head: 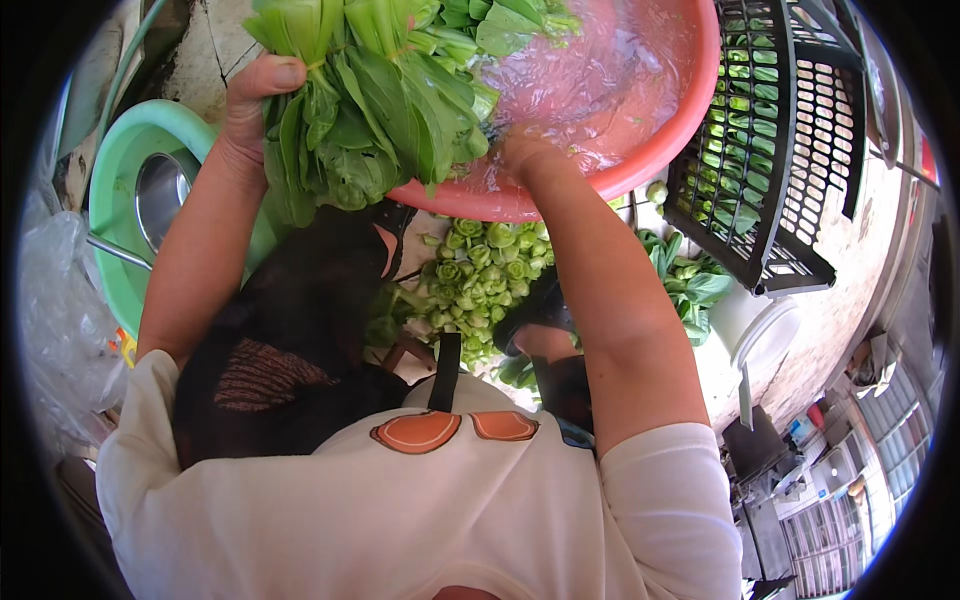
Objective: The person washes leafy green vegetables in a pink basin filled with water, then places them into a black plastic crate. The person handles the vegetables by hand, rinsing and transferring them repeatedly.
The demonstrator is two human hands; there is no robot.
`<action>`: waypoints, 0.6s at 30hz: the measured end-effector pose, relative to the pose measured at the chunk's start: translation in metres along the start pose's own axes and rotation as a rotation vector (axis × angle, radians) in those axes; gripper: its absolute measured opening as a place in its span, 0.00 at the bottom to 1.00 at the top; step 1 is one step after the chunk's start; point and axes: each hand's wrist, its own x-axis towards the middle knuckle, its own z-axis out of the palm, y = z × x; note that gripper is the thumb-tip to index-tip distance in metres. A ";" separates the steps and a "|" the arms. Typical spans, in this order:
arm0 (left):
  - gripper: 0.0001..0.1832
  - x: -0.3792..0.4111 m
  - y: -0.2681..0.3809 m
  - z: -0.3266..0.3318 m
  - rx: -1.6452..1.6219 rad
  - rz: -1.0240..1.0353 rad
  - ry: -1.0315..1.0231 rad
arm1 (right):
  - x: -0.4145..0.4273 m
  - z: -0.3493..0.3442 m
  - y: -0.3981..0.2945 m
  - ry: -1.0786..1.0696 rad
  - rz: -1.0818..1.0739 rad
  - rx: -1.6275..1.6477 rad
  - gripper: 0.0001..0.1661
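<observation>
Bunched leafy greens [360,127], with pale stems upward and broad leaves hanging down, are in my left hand [255,97], its thumb pressed over the stems. They hang at the near left rim of a red plastic basin [480,204] filled with rippling water. My right hand [521,154] reaches into that water beside the leaves; its fingers are hidden under the surface, so what they hold does not show. More greens [510,26] lie at the far left part of the basin.
A black plastic crate [772,150] with greens stands at the right. Cut stem ends [487,277] are heaped between my feet, with loose greens [697,292] to their right. On the left are a green basin [112,187] holding a metal bowl [161,199], and clear plastic bags [60,322].
</observation>
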 end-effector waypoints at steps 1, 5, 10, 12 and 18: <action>0.47 0.000 0.000 -0.001 0.015 -0.001 0.004 | -0.006 0.005 -0.001 0.067 -0.005 -0.025 0.29; 0.46 0.004 0.004 0.015 0.210 -0.016 0.040 | -0.036 -0.029 0.018 0.063 -0.181 -0.003 0.29; 0.22 0.016 -0.005 0.053 0.339 0.059 -0.042 | -0.126 -0.073 0.050 0.325 -0.214 0.449 0.22; 0.31 0.019 -0.008 0.066 0.463 0.036 -0.050 | -0.163 -0.096 0.040 0.358 -0.281 0.511 0.21; 0.40 0.019 -0.028 0.109 0.493 0.105 -0.107 | -0.197 -0.115 0.001 0.543 -0.469 0.509 0.23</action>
